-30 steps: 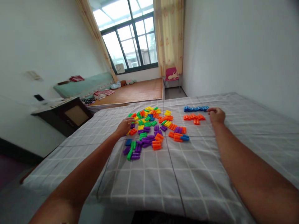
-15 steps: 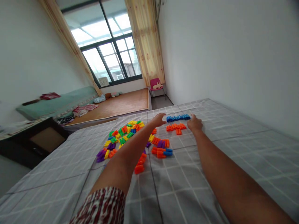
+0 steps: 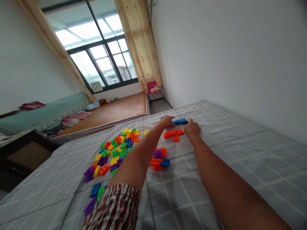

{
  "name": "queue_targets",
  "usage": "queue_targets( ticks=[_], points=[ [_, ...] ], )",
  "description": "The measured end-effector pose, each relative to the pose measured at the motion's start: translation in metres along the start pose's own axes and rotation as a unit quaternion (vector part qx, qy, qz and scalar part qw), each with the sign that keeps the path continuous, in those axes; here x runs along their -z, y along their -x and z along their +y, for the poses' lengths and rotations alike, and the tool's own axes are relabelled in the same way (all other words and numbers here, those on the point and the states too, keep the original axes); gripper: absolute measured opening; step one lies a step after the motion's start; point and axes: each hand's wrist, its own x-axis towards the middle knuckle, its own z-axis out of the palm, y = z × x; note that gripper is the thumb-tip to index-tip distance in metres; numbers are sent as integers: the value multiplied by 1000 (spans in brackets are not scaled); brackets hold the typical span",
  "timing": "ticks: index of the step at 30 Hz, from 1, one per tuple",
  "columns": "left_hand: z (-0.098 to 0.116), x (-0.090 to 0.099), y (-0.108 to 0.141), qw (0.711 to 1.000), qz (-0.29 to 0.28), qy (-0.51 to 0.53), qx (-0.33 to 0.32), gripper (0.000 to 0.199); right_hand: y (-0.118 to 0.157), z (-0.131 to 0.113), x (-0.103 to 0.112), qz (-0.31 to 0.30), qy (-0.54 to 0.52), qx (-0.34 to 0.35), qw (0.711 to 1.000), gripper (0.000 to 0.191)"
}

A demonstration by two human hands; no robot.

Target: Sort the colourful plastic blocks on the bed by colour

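Note:
A row of blue plastic pieces (image 3: 180, 121) lies at the far part of the grey checked cloth. My left hand (image 3: 167, 121) is at the row's left end, its fingers closed on that end. At the right end my right hand (image 3: 192, 127) has its fingertips pressed against the blue row. Just nearer lies a group of orange pieces (image 3: 173, 133), one part jutting toward me. An orange, purple and blue cluster (image 3: 159, 163) sits closer, partly behind my left forearm. Many mixed coloured pieces (image 3: 116, 150) spread to the left.
The checked cloth (image 3: 216, 153) covers the bed surface. A dark cabinet (image 3: 26, 153) stands at the left edge. Beyond are a brown mat (image 3: 120, 110), a pink chair (image 3: 153, 87) and a window. A white wall rises on the right.
Both hands have come in to the ends of the blue row, where gaps showed before. The view has shifted, and more pieces show at the lower left.

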Motion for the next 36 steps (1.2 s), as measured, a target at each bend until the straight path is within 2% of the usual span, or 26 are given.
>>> queue_targets(
  ticks=[6, 9, 12, 17, 20, 23, 27, 31, 36],
  points=[
    [17, -5, -14, 1000, 3, 9, 1, 55, 2, -2, 2, 8, -2, 7, 1000, 51],
    [18, -4, -19, 1000, 15, 21, 15, 44, 4, -4, 4, 0, 2, 7, 1000, 49],
    [15, 0, -23, 999, 19, 35, 21, 43, 5, -5, 5, -2, 9, 10, 1000, 50],
    [13, 5, -27, 998, 0, 55, -28, 51, 6, -4, 4, 1, 19, 20, 1000, 49],
    [18, 3, -30, 995, -31, 72, -66, 54, 5, -4, 3, -3, 24, 21, 999, 48],
    [21, 4, -35, 993, -45, 88, -72, 53, 5, -4, 3, -7, 28, 17, 999, 48],
    [10, 18, -37, 993, -11, 109, -53, 59, 6, -4, 3, -2, 33, 21, 999, 48],
    [-9, 30, -26, 989, -32, 141, -43, 67, 6, -4, 3, -5, 30, 16, 999, 48],
    [-14, 22, -8, 988, -54, 142, -36, 67, 7, -4, 4, -6, 21, 14, 1000, 49]
  ],
)
